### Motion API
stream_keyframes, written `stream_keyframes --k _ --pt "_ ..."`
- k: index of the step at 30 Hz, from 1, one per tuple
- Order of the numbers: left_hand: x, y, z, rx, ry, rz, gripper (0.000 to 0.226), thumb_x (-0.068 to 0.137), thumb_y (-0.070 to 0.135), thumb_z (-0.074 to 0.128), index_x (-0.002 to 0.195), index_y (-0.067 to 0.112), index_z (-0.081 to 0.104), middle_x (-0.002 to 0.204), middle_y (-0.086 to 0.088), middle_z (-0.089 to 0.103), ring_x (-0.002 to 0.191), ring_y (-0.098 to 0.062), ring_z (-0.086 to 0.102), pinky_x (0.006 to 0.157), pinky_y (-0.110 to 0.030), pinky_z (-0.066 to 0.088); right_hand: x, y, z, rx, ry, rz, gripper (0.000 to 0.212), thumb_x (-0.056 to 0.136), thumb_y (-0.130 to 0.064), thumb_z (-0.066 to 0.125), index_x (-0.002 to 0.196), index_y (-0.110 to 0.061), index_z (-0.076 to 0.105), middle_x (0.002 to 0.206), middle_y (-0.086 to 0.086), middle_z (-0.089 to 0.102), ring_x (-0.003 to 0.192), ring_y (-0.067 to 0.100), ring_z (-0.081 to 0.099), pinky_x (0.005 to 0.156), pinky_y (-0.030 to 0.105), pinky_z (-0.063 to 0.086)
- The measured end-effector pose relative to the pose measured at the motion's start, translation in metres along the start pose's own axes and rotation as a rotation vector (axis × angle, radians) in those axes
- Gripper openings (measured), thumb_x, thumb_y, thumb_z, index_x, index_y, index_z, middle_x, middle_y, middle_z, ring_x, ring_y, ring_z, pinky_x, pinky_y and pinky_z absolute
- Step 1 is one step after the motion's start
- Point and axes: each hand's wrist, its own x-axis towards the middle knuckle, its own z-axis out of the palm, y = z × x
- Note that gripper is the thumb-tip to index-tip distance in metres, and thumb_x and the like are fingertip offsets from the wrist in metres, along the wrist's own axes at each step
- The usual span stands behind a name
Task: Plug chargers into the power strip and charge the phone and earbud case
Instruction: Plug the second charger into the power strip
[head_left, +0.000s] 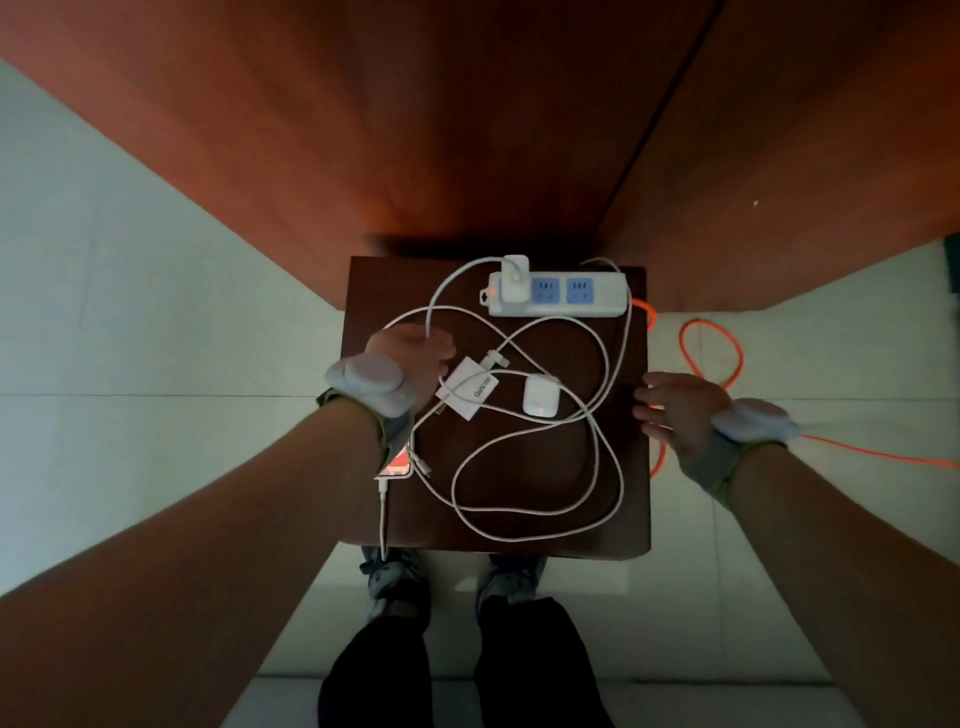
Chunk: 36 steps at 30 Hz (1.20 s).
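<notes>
My shoes (397, 582) stand on the pale floor just off the near edge of the small dark table (519, 535), with my dark trouser legs (530, 660) below them. A white cable (383, 514) hangs over that near edge by the near left corner and runs up into the phone (397, 462), which lies along the left edge with its lit reddish screen mostly hidden under my left wrist. Loose loops of white cable (540, 512) sprawl across the middle of the table. My left hand (410, 358) is over the left edge, wearing a grey wrist device (371, 382); its fingers are curled in around the white cable that climbs toward the far edge, though I cannot tell how tight the grasp is. Just right of that hand lies a flat white charger (467, 387) with grey lettering that begins "GaN"; the rest is too small for me to read. Beside it, near the middle, sits the white earbud case (540, 395) with a small red light on its front and a cable crossing it. My right hand (680, 410) hovers at the right edge, fingers spread wide and holding nothing, a second grey wrist device (753, 421) on it. Along the far edge lies the white power strip (556, 296), with a red light at its left end, a white charger plug (514, 280) seated in its leftmost socket, and two blue sockets beside it. An orange cord (711, 353) loops on the floor past the right edge.
</notes>
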Motion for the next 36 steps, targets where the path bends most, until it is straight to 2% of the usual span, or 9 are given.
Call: stream_keyframes --k 5,8,11,14,18,24,28,33,36 --pt "-0.018 0.019 -0.003 -0.081 -0.125 -0.138 0.032 0.100 0.018 0.028 0.080 0.013 0.053 0.066 -0.002 0.067 0.056 -0.015 0.065 0.069 -0.027 0.042 -0.004 0.003 0.009 -0.001 -0.020 -0.017 0.028 0.095 -0.009 0.041 0.121 -0.012 0.052 0.080 0.007 0.066 0.077 0.023 0.057 0.083 0.038 0.045" --pt "-0.034 0.027 0.004 -0.146 -0.069 -0.064 0.024 0.100 0.017 0.036 0.082 0.014 0.053 0.078 -0.001 0.063 0.072 -0.014 0.060 0.071 -0.026 0.046 -0.016 0.000 0.021 0.004 -0.038 -0.055 0.033 0.094 -0.009 0.045 0.127 -0.007 0.048 0.098 0.013 0.060 0.086 0.029 0.058 0.097 0.042 0.039" --pt "-0.034 0.034 0.002 -0.304 -0.082 -0.097 0.021 0.099 0.018 0.040 0.085 0.014 0.056 0.065 0.002 0.071 0.073 -0.011 0.063 0.067 -0.023 0.048 -0.025 -0.005 0.031 0.091 -0.099 -0.018 0.036 0.096 -0.020 0.043 0.131 -0.008 0.044 0.112 0.013 0.054 0.107 0.033 0.052 0.102 0.043 0.036" --pt "-0.034 0.041 -0.004 -0.382 -0.083 -0.116 0.019 0.098 0.016 0.042 0.086 0.013 0.057 0.056 0.004 0.071 0.071 -0.010 0.065 0.068 -0.024 0.050 -0.036 -0.023 0.037 0.173 -0.187 -0.012 0.024 0.096 -0.027 0.043 0.114 -0.013 0.050 0.100 0.008 0.062 0.098 0.028 0.058 0.095 0.040 0.039" --pt "-0.042 0.045 -0.003 -0.467 -0.094 -0.133 0.012 0.097 0.012 0.045 0.092 0.010 0.056 0.058 -0.001 0.072 0.071 -0.014 0.067 0.067 -0.026 0.053 -0.053 -0.052 0.052 0.217 -0.319 -0.093 0.028 0.095 -0.023 0.043 0.119 -0.011 0.051 0.104 0.009 0.066 0.096 0.027 0.062 0.084 0.037 0.046" --pt "-0.050 0.049 -0.001 -0.624 -0.135 -0.151 0.011 0.098 0.007 0.040 0.095 0.008 0.051 0.060 -0.007 0.072 0.053 -0.014 0.070 0.054 -0.027 0.059 -0.073 -0.067 0.102 -0.008 -0.392 -0.056 0.018 0.092 -0.021 0.051 0.106 -0.010 0.055 0.112 0.017 0.062 0.092 0.031 0.062 0.080 0.039 0.051" --pt "-0.055 0.055 0.003 -0.639 -0.168 -0.053 0.015 0.097 0.003 0.038 0.091 0.007 0.051 0.069 -0.008 0.071 0.054 -0.013 0.070 0.054 -0.027 0.059 -0.079 -0.068 0.130 0.168 -0.394 -0.027 0.010 0.091 -0.021 0.055 0.092 -0.011 0.056 0.102 0.012 0.067 0.087 0.025 0.065 0.075 0.033 0.051" --pt "-0.056 0.061 -0.002 -0.575 -0.168 0.072 0.048 0.094 0.001 0.042 0.140 0.009 0.033 0.075 -0.005 0.073 0.064 -0.014 0.072 0.053 -0.028 0.057 -0.084 -0.085 0.143 0.253 -0.326 -0.105 0.007 0.094 -0.017 0.049 0.093 -0.013 0.055 0.076 -0.003 0.069 0.074 0.013 0.063 0.066 0.025 0.047" --pt "-0.061 0.064 -0.012 -0.426 -0.202 0.119 0.048 0.094 0.008 0.044 0.140 0.019 0.036 0.096 -0.003 0.069 0.071 -0.015 0.073 0.060 -0.029 0.058 -0.093 -0.101 0.149 0.191 -0.321 -0.175 0.010 0.095 -0.018 0.048 0.087 -0.016 0.055 0.071 -0.004 0.067 0.064 0.011 0.059 0.056 0.021 0.046"
